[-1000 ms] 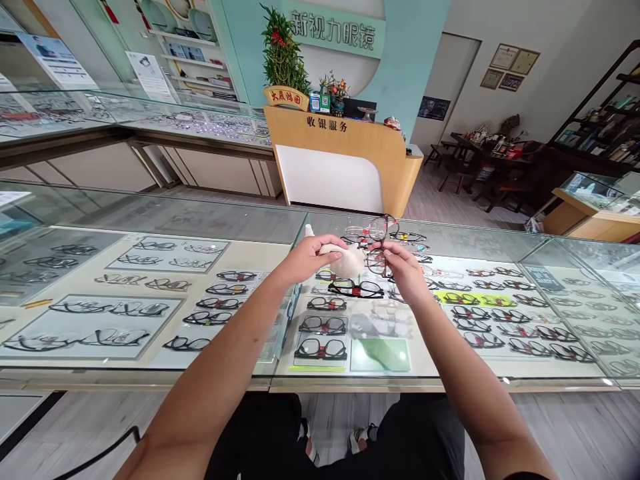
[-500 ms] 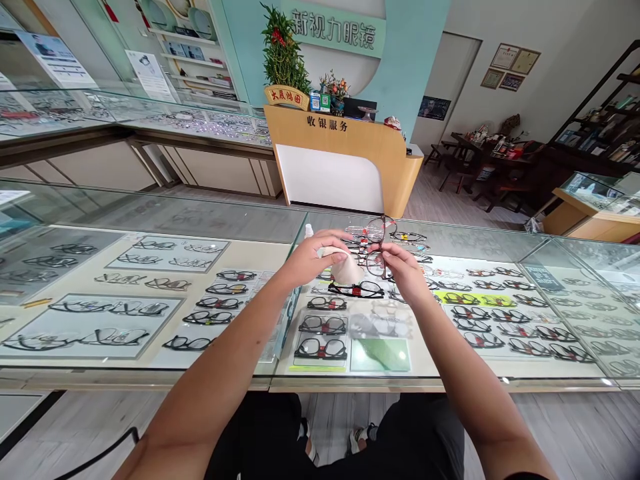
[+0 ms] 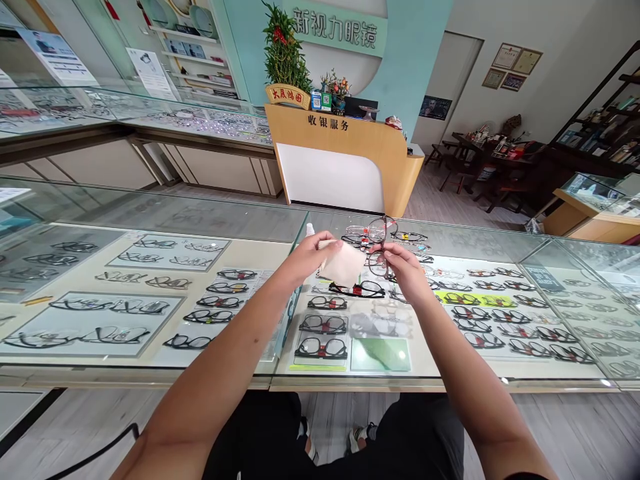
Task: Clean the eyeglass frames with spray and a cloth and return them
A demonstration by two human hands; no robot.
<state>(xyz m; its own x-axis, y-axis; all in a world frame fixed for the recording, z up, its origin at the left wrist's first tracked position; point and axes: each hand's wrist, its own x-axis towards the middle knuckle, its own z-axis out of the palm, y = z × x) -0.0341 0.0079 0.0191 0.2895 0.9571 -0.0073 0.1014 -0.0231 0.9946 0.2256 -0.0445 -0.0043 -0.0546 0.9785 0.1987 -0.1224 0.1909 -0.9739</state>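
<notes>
My left hand point(image 3: 314, 255) is closed on a cream-white cloth point(image 3: 345, 264), which hangs spread out from the fingers toward the right. In my right hand point(image 3: 404, 267) a pair of eyeglasses point(image 3: 383, 230) with a thin dark round frame is pinched near its middle and held on its side, one lens above the other. The cloth's right edge comes close to the lower lens; whether they touch I cannot tell. Both hands are over the glass display counter point(image 3: 280, 381). Behind my left hand the white tip of a bottle point(image 3: 309, 229) shows.
Under the glass lie rows of eyeglasses point(image 3: 323, 348), and a green card point(image 3: 380, 355) near the front edge. More frames lie on grey trays point(image 3: 173, 313) to the left. Beyond the counter stands a wooden cashier desk point(image 3: 345, 143) with a plant point(image 3: 286, 53).
The cloth has opened out from a bunched cone into a wider, flatter sheet. My left hand has shifted slightly left; my right hand and the eyeglasses have hardly moved.
</notes>
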